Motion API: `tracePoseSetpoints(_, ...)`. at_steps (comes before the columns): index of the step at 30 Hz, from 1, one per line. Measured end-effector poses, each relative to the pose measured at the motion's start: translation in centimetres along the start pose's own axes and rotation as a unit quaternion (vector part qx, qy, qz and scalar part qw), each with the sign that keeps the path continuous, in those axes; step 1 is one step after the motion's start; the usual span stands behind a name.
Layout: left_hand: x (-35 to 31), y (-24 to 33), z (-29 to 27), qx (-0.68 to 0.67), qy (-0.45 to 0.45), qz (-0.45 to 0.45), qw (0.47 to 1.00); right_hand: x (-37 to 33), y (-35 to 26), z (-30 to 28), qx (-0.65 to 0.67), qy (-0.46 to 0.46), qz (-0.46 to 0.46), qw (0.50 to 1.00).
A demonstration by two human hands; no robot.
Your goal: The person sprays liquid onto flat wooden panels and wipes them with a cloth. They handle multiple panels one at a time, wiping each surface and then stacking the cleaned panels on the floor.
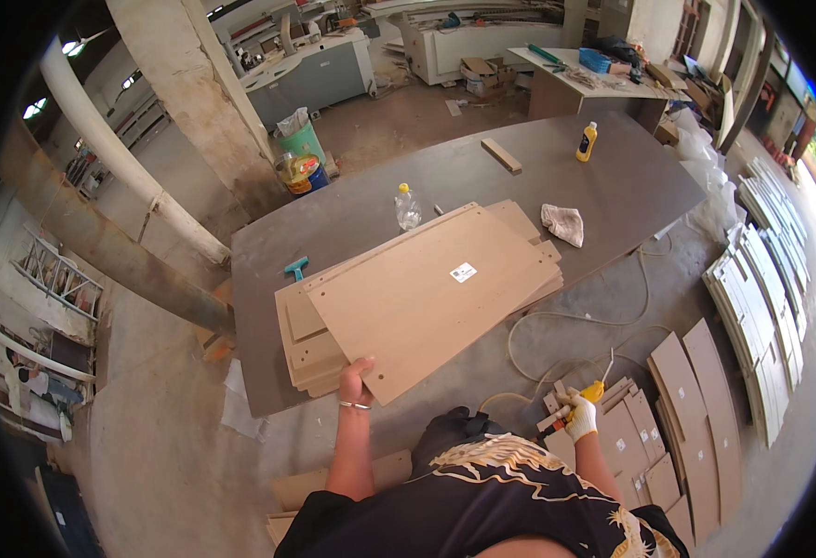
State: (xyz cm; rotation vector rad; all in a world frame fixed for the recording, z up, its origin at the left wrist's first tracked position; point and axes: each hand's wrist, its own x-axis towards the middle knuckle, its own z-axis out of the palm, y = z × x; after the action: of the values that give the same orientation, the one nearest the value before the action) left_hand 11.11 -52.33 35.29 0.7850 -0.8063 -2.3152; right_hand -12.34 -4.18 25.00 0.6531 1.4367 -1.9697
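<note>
Here, the left grip [355, 379] holds the brown panel [427, 312] by its corner, the rest reaching ahead-right of it over stacked boards [294, 321]; the gloved right grip [580, 418] clasps a yellow nozzled tool [594, 391].

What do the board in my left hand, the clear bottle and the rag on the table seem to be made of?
Board: likely fiberboard or a similar wood panel, matte brown; its face looks even, without clear grain.
Bottle: probably smooth plastic, since it is see-through with glossy highlights, though glass can't be ruled out.
Rag: seemingly fabric, dull and creased.
</note>
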Motion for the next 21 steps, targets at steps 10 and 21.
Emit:
tracePoseSetpoints(10,4.5,3.6,-9.5,0.2,0.075,-0.093,0.972,2.0,1.3,6.1,-0.014,0.017,0.021,1.0)
tracePoseSetpoints(21,6.6,6.4,-7.1,0.658,0.253,-0.025,0.709,-3.4,4.4,1.0,0.086,0.171,0.02,0.981)
